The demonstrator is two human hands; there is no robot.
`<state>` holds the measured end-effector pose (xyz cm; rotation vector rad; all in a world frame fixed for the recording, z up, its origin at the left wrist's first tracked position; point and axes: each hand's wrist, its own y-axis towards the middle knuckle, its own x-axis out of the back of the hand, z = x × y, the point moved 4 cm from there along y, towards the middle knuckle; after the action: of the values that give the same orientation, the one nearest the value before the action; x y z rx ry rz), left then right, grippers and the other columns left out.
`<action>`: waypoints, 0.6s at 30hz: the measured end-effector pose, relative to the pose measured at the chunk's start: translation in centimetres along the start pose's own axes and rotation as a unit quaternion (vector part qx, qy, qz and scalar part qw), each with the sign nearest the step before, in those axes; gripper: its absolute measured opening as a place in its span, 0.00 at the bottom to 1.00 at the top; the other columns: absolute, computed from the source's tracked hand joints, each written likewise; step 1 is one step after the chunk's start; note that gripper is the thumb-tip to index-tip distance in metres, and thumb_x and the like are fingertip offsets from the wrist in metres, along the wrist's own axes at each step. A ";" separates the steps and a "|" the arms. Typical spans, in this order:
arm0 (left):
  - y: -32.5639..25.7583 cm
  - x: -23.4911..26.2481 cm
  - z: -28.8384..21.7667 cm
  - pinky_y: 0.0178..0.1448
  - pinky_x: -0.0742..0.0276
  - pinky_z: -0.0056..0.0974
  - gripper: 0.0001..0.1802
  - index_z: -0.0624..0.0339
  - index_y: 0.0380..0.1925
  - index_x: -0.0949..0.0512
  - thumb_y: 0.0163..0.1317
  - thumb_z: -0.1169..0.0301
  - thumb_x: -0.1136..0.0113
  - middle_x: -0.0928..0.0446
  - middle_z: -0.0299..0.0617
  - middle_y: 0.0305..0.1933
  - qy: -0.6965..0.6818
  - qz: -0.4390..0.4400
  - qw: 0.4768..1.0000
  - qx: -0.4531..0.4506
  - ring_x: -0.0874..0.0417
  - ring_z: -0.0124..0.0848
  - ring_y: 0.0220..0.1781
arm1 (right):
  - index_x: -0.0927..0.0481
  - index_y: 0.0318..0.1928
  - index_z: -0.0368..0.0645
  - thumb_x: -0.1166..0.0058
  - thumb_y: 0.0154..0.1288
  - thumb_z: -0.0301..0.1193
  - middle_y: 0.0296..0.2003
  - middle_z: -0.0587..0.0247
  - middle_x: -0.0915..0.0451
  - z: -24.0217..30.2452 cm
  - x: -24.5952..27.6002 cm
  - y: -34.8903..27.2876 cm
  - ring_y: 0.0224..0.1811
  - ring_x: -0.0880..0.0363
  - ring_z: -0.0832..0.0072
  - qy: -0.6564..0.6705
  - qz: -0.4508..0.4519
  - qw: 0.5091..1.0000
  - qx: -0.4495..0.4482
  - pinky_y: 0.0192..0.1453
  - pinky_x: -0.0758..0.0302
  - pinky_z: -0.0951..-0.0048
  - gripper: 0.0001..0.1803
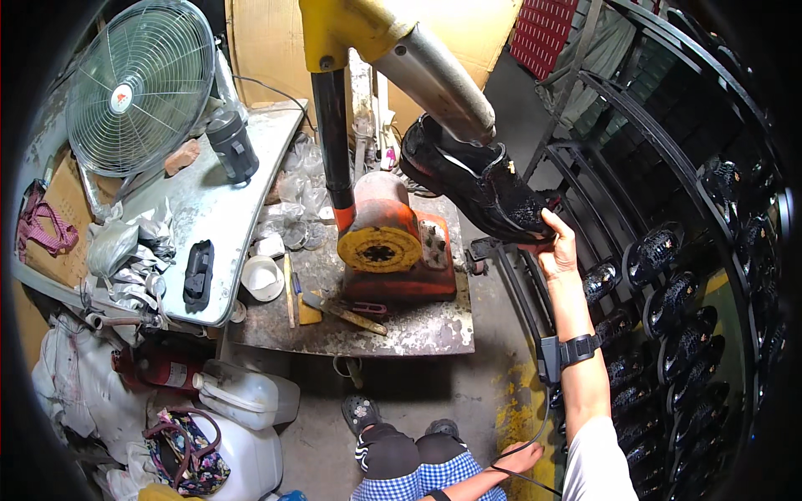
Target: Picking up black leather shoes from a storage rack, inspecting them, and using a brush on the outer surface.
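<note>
A glossy black shoe [480, 188] hangs by its opening at the lower end of a thick metal arm [439, 79]. The heel points to the upper left and the toe to the lower right. My right hand [558, 244] is closed around the toe, its thumb on top and the other fingers mostly hidden beneath. Low in the view, my left hand [520, 458] rests beside my knees with its fingers curled in. Whether anything is inside that hand is hidden. A thin dark cable [541, 430] runs past it from the device [549, 359] on my right wrist.
The orange machine base [399, 284] stands on a worn metal table [426, 334] with a flat-handled tool [347, 315] and a white bowl [263, 277]. At left, a side table [196, 242] bears a fan [138, 88] and dark tumbler [232, 146]. Racks of black shoes [668, 305] line the right.
</note>
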<state>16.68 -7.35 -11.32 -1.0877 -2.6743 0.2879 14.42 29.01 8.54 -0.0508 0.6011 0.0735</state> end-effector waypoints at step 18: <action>0.0 -0.3 0.5 0.44 0.27 0.53 0.22 0.65 0.30 0.23 0.63 0.58 0.60 0.23 0.62 0.32 0.015 -0.004 1.000 0.000 0.21 0.56 0.40 | 0.21 0.33 0.38 0.41 0.55 0.37 0.30 0.53 0.18 -0.8 -2.1 -1.9 0.28 0.17 0.58 0.126 -0.165 0.976 -0.071 0.23 0.18 0.71 0.14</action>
<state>16.72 -7.58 -11.86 -1.0726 -2.6510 0.2682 12.42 26.91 9.17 -0.3014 0.8325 -0.2168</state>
